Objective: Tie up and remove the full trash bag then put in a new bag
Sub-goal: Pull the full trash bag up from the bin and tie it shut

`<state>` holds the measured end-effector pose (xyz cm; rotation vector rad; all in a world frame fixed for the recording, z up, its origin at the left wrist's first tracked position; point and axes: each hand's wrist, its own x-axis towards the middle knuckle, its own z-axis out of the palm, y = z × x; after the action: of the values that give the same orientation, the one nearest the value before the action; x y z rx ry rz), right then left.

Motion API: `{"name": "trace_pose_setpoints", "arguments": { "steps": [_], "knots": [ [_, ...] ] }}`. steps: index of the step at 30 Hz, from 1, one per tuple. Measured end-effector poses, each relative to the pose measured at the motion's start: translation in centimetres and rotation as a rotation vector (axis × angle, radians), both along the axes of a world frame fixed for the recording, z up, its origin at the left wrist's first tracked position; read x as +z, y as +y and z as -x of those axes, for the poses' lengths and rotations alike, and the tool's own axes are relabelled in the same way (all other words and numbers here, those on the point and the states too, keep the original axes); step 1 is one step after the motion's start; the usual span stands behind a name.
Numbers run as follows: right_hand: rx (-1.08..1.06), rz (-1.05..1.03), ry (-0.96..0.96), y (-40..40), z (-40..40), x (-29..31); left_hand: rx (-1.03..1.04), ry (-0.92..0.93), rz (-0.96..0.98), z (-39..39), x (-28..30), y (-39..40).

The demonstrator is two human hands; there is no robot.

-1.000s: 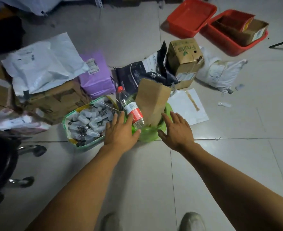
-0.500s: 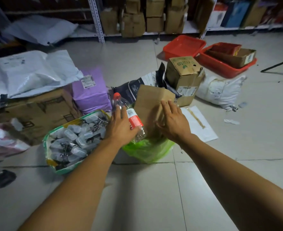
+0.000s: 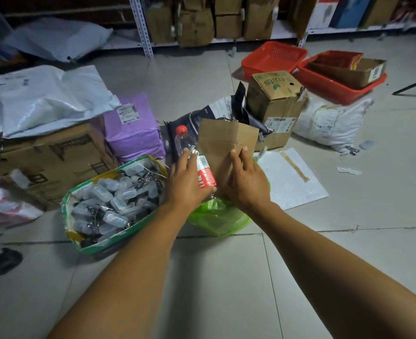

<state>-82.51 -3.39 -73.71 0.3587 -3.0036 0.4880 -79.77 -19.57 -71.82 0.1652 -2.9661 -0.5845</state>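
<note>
Green tub (image 3: 67,211): at 9 o'clock of the bag, on the floor just beside it; full of small clear plastic pieces. Not part of the job, prob. just parked there.
Left hand (image 3: 189,185): fingers laid over a plastic bottle (image 3: 197,162), thumb curling under its red label. Reads as a loose hold, w/ the bottle poking up and leaning toward 11 o'clock; likely being shoved down so the bag can close.
Trash bag (image 3: 216,218): green, thin plastic, on the floor tiles at centre, right in front of both hands; mouth open, overfull.
Cardboard piece (image 3: 224,145): stands upright out of the bag, at 12 o'clock, too tall to tie over as is.
Right hand (image 3: 247,184): fingers straight, flat against the cardboard, pressing not gripping; prob. pushing it in or folding it.
White mailer (image 3: 292,177): flat on the floor at 3 o'clock.
Stage: tying not begun yet; no new bag in sight.
</note>
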Motion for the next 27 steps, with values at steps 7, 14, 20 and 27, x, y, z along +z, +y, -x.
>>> {"name": "trace_pose_setpoints", "arguments": {
  "steps": [7, 14, 20, 27],
  "knots": [
    [0.018, 0.111, 0.093, 0.6, 0.4, 0.9, -0.020, 0.047, -0.020, 0.2, 0.3, -0.9],
    [-0.176, 0.396, 0.040, 0.3, 3.4, 1.1, 0.209, 0.037, -0.288, 1.7, 1.4, -1.4],
    [-0.297, 0.530, -0.119, 0.0, 4.7, 0.4, 0.243, -0.071, -0.532, 1.9, 0.3, -0.3],
    [-0.364, 0.559, -0.160, 0.2, 3.8, -0.3, 0.180, -0.033, -0.437, 1.3, -1.5, 0.0]
  ]
}}
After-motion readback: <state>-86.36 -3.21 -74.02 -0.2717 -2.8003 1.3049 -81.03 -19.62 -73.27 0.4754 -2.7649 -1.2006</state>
